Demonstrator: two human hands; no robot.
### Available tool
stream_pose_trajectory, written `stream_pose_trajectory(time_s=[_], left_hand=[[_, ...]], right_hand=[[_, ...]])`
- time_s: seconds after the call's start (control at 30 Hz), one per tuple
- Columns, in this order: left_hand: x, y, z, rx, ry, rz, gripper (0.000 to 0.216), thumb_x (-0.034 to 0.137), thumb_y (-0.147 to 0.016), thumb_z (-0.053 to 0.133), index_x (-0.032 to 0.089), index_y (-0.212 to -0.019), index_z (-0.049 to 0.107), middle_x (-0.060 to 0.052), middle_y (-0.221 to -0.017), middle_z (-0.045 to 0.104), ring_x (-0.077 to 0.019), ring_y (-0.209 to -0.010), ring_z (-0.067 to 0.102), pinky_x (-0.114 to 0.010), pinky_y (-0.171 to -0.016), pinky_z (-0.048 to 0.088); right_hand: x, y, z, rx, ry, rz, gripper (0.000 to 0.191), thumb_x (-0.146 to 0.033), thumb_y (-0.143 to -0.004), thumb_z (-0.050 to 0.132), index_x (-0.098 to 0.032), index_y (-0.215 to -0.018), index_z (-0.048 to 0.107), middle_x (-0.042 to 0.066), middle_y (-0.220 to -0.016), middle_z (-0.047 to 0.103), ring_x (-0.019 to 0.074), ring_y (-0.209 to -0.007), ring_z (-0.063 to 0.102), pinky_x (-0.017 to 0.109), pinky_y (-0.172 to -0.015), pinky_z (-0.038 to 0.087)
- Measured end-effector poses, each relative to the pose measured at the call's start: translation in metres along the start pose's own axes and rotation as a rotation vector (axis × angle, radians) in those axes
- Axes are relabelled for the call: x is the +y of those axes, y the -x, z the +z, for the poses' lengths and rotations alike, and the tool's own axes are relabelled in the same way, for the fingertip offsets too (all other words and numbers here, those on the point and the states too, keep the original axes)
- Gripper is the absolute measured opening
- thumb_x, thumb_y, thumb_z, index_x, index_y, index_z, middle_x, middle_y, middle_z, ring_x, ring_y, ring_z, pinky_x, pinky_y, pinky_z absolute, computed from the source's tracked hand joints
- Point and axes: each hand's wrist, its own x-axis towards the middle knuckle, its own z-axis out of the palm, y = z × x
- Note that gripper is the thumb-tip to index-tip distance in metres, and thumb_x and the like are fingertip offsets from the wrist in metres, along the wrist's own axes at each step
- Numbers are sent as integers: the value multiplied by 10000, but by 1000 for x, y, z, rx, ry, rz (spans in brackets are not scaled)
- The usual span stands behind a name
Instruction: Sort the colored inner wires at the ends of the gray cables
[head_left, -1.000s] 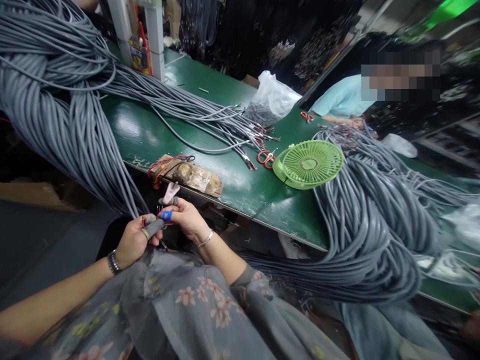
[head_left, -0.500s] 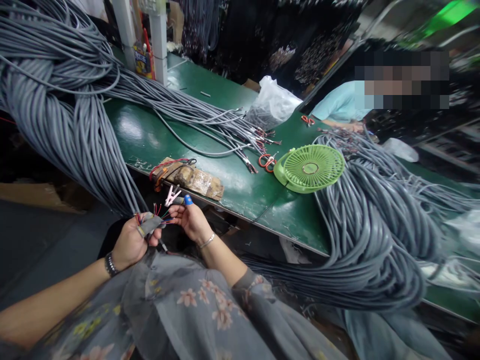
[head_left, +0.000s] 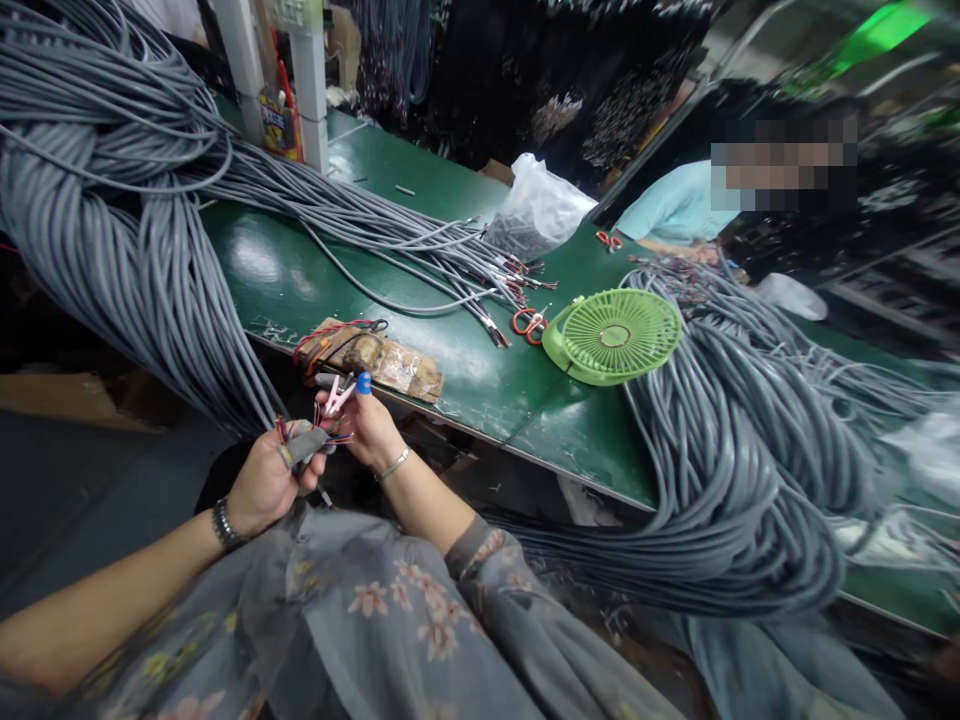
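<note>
Wires [head_left: 342,438] splay out, pinched in the closed left hand [head_left: 264,482]; half-curled right hand [head_left: 373,432] grips the pink tool [head_left: 340,398] alongside!

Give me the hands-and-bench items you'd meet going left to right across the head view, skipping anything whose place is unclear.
Dark wristband → left hand → pink clip → silver bracelet → scissors beside the fan → green fan.
</note>
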Motion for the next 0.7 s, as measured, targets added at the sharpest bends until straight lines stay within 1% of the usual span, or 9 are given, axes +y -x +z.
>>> stream_pose_trajectory(time_s=[0.1, 0.23, 0.37, 0.47, 0.53, 0.63, 0.7], left_hand=[[-1, -1, -1, -9, -16, -2, 339, 405, -492, 827, 204, -505, 554, 24, -410, 575, -76, -322, 437, -201, -350, 313], [-4, -3, -3, -26, -43, -4, 330, 405, -510, 823, 198, -500, 566, 22, -417, 578, -74, -331, 437, -204, -359, 321], [-5, -3, -3, -5, -45, -8, 338, 411, -494, 828, 194, -486, 569, 20, -410, 575, -71, -326, 438, -200, -358, 321], [-7, 0, -5, -1, -46, -5, 335, 418, -498, 828, 196, -483, 577, 17, -412, 579, -75, -321, 441, -202, -357, 326], [-11, 2, -11, -21, -76, 9, 322, 417, -527, 820, 199, -481, 588, 8, -421, 592, -80, -330, 451, -206, -365, 338], [-17, 5, -20, -68, -168, 49, 298, 415, -588, 807, 203, -496, 620, -6, -431, 603, -100, -359, 474, -212, -383, 358], [-19, 5, -25, -90, -237, 79, 291, 419, -621, 796, 207, -505, 635, -14, -438, 611, -113, -376, 489, -218, -394, 376]], right_hand=[[1, -5, 0, -28, -84, 68, 503, -674, -891, 630, -177, -834, 684, 26, -719, 683, 123, -570, 561, 246, -578, 508], [6, -11, 2, 27, -139, 31, 478, -649, -880, 666, -174, -828, 687, 3, -660, 642, 123, -573, 563, 236, -594, 509], [6, -8, 3, 9, -106, 31, 541, -712, -877, 615, -178, -827, 687, 6, -676, 650, 123, -577, 564, 233, -572, 501], [4, -2, -7, -70, -16, 61, 620, -771, -882, 537, -173, -790, 676, 19, -691, 659, 117, -574, 559, 227, -552, 490], [2, 3, -18, -159, 108, 128, 647, -789, -864, 541, -163, -768, 675, 22, -656, 645, 117, -553, 544, 234, -540, 484], [-1, 11, -37, -295, 316, 154, 642, -789, -786, 640, -158, -663, 640, -14, -538, 569, 104, -494, 502, 239, -522, 469], [-3, 16, -43, -380, 401, 133, 604, -751, -662, 776, -168, -632, 622, -39, -519, 558, 91, -473, 474, 253, -534, 478]])
